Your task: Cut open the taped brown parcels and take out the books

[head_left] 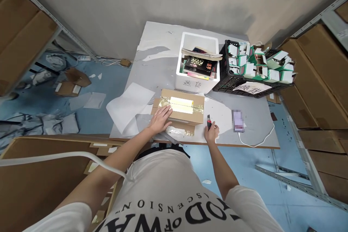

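Observation:
A closed cardboard box (198,110) with shiny tape and a white and yellow label lies on the table near its front edge. My left hand (160,119) rests on the left part of this box, fingers stretched out over its top. Beneath and in front of the box shows a flat piece of cardboard (187,130) with clear tape on it. To the right of the box, my right hand (211,133) is closed around a red and black utility knife (209,121), low over the tabletop. Whether its blade is out I cannot tell.
Behind the box stands a white foam bin (187,83) with books. Beside it is a black crate (255,88) full of green and white cartons. A phone (238,120) on a white cable lies at right, white sheeting (130,105) at left. A large open carton (40,181) stands lower left.

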The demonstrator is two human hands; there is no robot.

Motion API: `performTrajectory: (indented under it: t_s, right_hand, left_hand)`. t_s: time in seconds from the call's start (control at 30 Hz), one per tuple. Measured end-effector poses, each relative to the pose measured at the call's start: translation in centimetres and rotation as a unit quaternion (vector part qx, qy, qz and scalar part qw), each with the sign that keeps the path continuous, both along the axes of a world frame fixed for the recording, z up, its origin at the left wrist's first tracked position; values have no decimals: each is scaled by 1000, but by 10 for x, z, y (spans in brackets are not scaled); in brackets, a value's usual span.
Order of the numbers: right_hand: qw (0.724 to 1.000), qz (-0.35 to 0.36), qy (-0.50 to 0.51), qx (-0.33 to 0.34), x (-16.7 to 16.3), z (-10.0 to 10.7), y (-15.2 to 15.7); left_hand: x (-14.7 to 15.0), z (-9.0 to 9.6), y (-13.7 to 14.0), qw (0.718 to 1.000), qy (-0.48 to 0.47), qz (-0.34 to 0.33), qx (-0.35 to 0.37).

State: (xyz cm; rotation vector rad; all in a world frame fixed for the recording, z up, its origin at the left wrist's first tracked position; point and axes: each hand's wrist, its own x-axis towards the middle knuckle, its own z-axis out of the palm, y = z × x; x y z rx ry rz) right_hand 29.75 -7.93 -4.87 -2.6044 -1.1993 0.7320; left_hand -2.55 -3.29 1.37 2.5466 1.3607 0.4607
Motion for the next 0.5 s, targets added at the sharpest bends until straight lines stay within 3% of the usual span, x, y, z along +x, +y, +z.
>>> performTrajectory:
  t_s: [0.07, 0.17, 0.23, 0.3, 0.37, 0.4, 0.47, 0.5]
  right_hand:
    - [991, 3, 111, 75, -6, 17, 12]
    - [946, 25, 276, 169, -24, 43, 30]
    - [919, 36, 341, 193, -38, 56, 41]
    - [901, 29, 383, 200, -50, 64, 48]
    - [892, 12, 405, 199, -56, 66, 52]
    - [890, 6, 409, 199, -57, 65, 53]
    - [890, 2, 410, 201, -56, 63, 53]
    - [890, 3, 409, 201, -55, 62, 53]
  left_hand:
    - [0, -1, 0, 1000, -4, -3, 0]
    - [1, 0, -2, 1000, -18, -12, -4]
    - [-5, 2, -4, 999, -30, -31, -14]
    - [-22, -1, -8, 999, -42, -1, -24]
    - [-50, -9, -11, 987, -59, 146, -22]
    - [-68, -15, -13, 960, -73, 269, -14]
    - [-108, -31, -17, 858, -117, 499, -29]
    - [-127, -38, -18, 804, -149, 573, -55]
